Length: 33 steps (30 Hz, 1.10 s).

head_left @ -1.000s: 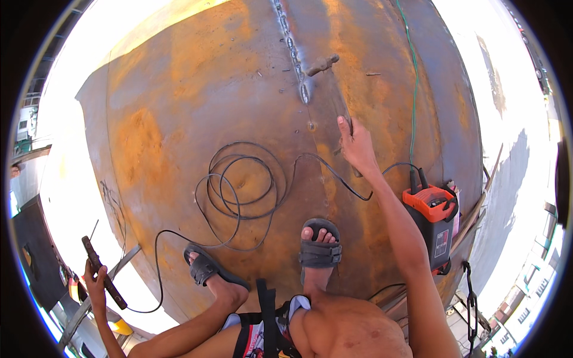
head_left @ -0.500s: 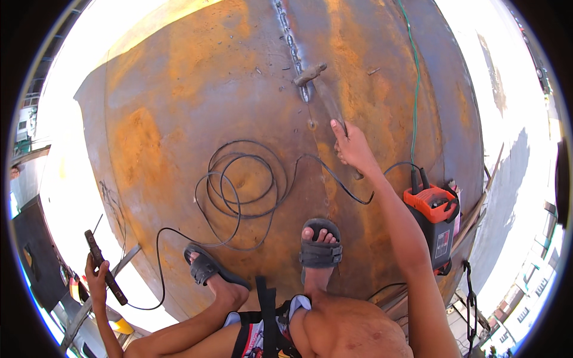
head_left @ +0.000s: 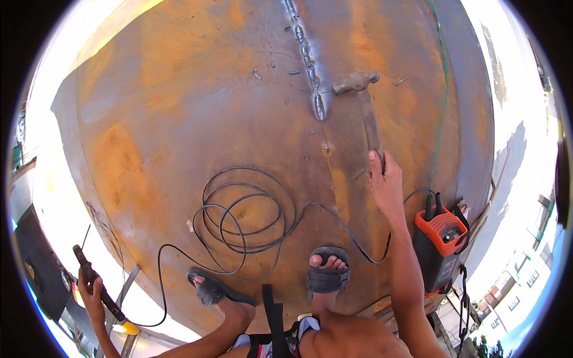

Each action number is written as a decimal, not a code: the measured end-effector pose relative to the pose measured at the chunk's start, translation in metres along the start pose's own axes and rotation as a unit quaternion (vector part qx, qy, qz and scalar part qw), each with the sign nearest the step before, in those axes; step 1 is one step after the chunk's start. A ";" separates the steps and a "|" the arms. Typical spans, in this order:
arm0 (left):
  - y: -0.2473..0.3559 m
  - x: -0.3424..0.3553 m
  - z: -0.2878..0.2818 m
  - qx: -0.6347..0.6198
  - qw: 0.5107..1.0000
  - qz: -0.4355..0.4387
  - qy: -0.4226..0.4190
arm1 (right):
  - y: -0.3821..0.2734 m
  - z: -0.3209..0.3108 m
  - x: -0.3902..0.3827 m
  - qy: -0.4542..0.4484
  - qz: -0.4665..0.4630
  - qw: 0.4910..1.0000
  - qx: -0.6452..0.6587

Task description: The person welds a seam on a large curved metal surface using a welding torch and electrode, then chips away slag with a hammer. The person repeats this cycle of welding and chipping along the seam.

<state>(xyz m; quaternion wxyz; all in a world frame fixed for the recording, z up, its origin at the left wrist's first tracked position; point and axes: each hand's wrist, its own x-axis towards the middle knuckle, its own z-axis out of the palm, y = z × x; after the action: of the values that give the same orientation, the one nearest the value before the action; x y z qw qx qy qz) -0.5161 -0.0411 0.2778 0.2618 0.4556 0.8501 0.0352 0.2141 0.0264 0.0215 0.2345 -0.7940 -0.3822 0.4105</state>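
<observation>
A ball-peen hammer (head_left: 357, 82) is in my right hand (head_left: 385, 182), whose fingers wrap round its handle. Its head is just right of the near end of a silvery weld bead (head_left: 308, 64) on the rusty steel plate (head_left: 167, 113). At the lower left, my left hand (head_left: 92, 298) grips a dark welding electrode holder (head_left: 85, 267). A thin electrode (head_left: 86, 235) sticks up from its end. The holder's black cable (head_left: 162, 280) runs onto the plate and lies there in loose loops.
An orange and black welding machine (head_left: 441, 238) stands at the right, with a green cable (head_left: 444, 89) running along the plate. My sandalled feet (head_left: 327, 271) rest on the plate. Small stubs (head_left: 257, 75) lie near the bead. A dark chain (head_left: 463, 298) hangs beyond the right edge.
The hammer head has moved right, from over the near end of the bead to beside it. The whole view has shifted slightly. My left hand still grips the electrode holder.
</observation>
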 end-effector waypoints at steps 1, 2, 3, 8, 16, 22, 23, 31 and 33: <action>-0.002 0.003 -0.003 0.001 1.000 -0.014 -0.014 | 0.002 -0.004 0.003 0.009 0.027 0.999 0.031; -0.006 0.007 -0.004 0.001 0.999 -0.028 -0.027 | 0.005 -0.009 0.006 0.019 0.053 0.997 0.061; -0.012 0.008 -0.003 -0.013 1.000 -0.021 -0.019 | 0.004 -0.012 0.008 0.029 0.077 0.992 0.094; -0.088 0.016 -0.016 -0.017 0.999 0.028 0.022 | -0.007 -0.010 0.003 -0.012 0.113 0.980 0.161; -0.063 0.022 0.001 -0.049 0.999 -0.015 0.005 | -0.001 0.016 -0.001 -0.060 -0.005 0.995 0.077; -0.035 0.021 0.004 -0.046 0.999 -0.013 -0.003 | -0.025 0.012 0.007 -0.069 0.036 0.986 0.147; -0.030 0.023 0.006 -0.049 0.999 -0.013 -0.007 | -0.024 0.013 0.002 -0.056 0.024 0.985 0.161; -0.015 0.018 0.010 -0.008 1.000 0.002 0.020 | -0.031 0.014 -0.007 -0.057 0.092 0.964 0.243; -0.004 0.018 0.010 -0.025 1.000 0.009 0.008 | -0.025 0.019 -0.008 -0.036 0.077 0.953 0.291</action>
<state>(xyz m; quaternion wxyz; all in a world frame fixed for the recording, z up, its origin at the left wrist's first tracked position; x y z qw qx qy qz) -0.5224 -0.0313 0.2603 0.2656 0.4561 0.8471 0.0626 0.1850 0.0362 0.0314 0.4087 -0.7031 -0.1920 0.5494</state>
